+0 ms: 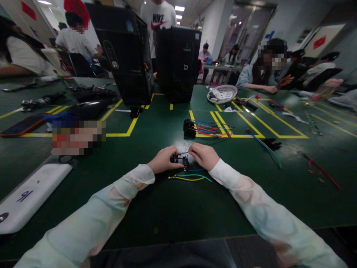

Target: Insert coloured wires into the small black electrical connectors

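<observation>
My left hand (166, 160) is closed around a small black plastic connector housing (181, 160) on the green table. Between thumb and fingers, my right hand (205, 156) pinches a blue wire (184, 153), whose far end meets the top of the housing. Just in front of the hands lie a green wire (199, 175) and a yellow wire (192, 179) with brass-coloured terminals at their left ends. Another blue wire lies partly hidden under my right hand. Beyond the hands, black connectors (189, 127) rest with several blue and red wires running out to the right.
Two black computer towers (177, 63) stand at the back. A white basket (223, 93) holds small parts at the back right. A white numbered case (33, 197) lies at the left. Loose wires (267, 147) and a red wire (323, 173) lie at the right. Several people sit around.
</observation>
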Demonstrator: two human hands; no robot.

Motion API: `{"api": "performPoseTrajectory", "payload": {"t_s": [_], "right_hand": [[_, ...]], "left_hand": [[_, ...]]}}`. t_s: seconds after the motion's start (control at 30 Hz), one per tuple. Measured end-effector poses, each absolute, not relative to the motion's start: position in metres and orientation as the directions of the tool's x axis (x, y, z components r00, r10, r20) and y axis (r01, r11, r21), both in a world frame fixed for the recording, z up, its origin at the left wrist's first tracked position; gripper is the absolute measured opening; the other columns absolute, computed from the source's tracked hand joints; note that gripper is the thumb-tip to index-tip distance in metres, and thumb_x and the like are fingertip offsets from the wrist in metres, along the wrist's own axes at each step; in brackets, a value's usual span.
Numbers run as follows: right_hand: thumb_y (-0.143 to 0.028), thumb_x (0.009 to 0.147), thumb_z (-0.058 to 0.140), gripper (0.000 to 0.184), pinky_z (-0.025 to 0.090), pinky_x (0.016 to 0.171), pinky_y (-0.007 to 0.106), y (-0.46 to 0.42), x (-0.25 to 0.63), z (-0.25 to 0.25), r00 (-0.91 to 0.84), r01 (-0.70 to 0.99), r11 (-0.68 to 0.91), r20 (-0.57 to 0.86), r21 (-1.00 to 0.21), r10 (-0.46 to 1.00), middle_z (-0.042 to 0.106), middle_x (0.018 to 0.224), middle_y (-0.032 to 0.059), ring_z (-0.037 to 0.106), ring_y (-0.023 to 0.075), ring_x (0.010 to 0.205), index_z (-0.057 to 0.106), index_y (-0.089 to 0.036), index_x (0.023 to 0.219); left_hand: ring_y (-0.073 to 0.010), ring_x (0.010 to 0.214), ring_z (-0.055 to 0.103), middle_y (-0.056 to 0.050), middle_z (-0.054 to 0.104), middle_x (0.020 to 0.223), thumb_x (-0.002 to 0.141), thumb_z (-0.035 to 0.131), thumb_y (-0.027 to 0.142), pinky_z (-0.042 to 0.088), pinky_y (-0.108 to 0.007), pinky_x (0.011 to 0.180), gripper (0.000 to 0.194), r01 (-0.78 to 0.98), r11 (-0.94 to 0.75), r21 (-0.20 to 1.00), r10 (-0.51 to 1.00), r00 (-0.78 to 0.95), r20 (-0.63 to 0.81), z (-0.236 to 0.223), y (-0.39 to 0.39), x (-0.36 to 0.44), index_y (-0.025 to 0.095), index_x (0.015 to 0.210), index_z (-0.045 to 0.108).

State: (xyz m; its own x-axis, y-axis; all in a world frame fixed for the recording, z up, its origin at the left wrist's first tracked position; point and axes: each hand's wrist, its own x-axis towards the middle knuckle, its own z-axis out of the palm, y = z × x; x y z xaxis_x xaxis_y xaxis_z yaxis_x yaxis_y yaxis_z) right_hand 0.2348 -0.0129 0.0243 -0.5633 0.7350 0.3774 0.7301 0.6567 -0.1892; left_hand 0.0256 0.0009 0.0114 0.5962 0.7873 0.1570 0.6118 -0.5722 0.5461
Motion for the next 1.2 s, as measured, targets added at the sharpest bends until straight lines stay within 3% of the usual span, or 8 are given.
{"api": "performPoseTrajectory", "payload": {"t_s": [0.23,0.43,0.67,0.87,1.03,1.2], "right_hand": [[-0.025,0.088,0.042,0.015,0.032,0.061,0.021,-0.0105,0.2372,0.0230,-0.621,0.722,0.669,0.260,-0.178,0.740,0.058,0.079,0.0022,0.052,0.0126,0.073,0.054,-0.019,0.081],[-0.026,0.090,0.038,0.018,0.033,0.065,0.022,-0.0148,0.2333,0.0235,-0.543,0.731,0.650,0.403,-0.206,0.737,0.057,0.081,0.0037,0.051,0.0131,0.074,0.054,-0.019,0.084],[-0.024,0.088,0.042,0.015,0.032,0.061,0.022,-0.0121,0.2361,0.0231,-0.602,0.726,0.656,0.269,-0.206,0.752,0.058,0.078,0.0023,0.052,0.0130,0.072,0.054,-0.020,0.080],[-0.026,0.090,0.038,0.019,0.033,0.066,0.023,-0.0142,0.2353,0.0240,-0.551,0.730,0.652,0.386,-0.206,0.740,0.058,0.081,0.0041,0.051,0.0137,0.074,0.054,-0.019,0.084],[-0.024,0.088,0.042,0.015,0.032,0.062,0.021,-0.0123,0.2373,0.0231,-0.612,0.713,0.667,0.275,-0.216,0.742,0.057,0.077,0.0022,0.051,0.0126,0.072,0.054,-0.019,0.080],[-0.025,0.090,0.038,0.018,0.034,0.068,0.023,-0.0127,0.2354,0.0215,-0.557,0.711,0.665,0.396,-0.227,0.730,0.056,0.080,0.0037,0.050,0.0133,0.075,0.053,-0.018,0.082]], "left_hand": [[-0.0190,0.082,0.051,-0.003,0.055,0.091,0.066,0.066,0.047,0.040,-0.030,0.071,0.039,0.596,-0.576,0.559,0.780,0.604,0.160,0.0108,0.0010,0.0248,0.018,0.089,0.056],[-0.0186,0.080,0.051,-0.003,0.055,0.089,0.065,0.066,0.048,0.040,-0.030,0.070,0.039,0.612,-0.577,0.540,0.784,0.601,0.156,0.0112,0.0013,0.0250,0.017,0.088,0.056],[-0.0190,0.081,0.051,-0.003,0.055,0.090,0.065,0.066,0.048,0.039,-0.029,0.069,0.039,0.599,-0.580,0.552,0.780,0.604,0.165,0.0114,0.0007,0.0253,0.018,0.088,0.056],[-0.0185,0.079,0.050,-0.003,0.055,0.089,0.064,0.067,0.047,0.039,-0.030,0.068,0.039,0.609,-0.570,0.552,0.789,0.592,0.161,0.0109,0.0011,0.0254,0.018,0.088,0.056],[-0.0197,0.083,0.051,-0.004,0.056,0.091,0.065,0.067,0.045,0.040,-0.031,0.072,0.038,0.610,-0.566,0.555,0.789,0.595,0.151,0.0121,0.0001,0.0264,0.017,0.088,0.056],[-0.0188,0.079,0.051,-0.003,0.055,0.089,0.065,0.067,0.045,0.040,-0.030,0.070,0.038,0.616,-0.570,0.544,0.791,0.591,0.160,0.0119,0.0003,0.0263,0.017,0.087,0.056]]}}
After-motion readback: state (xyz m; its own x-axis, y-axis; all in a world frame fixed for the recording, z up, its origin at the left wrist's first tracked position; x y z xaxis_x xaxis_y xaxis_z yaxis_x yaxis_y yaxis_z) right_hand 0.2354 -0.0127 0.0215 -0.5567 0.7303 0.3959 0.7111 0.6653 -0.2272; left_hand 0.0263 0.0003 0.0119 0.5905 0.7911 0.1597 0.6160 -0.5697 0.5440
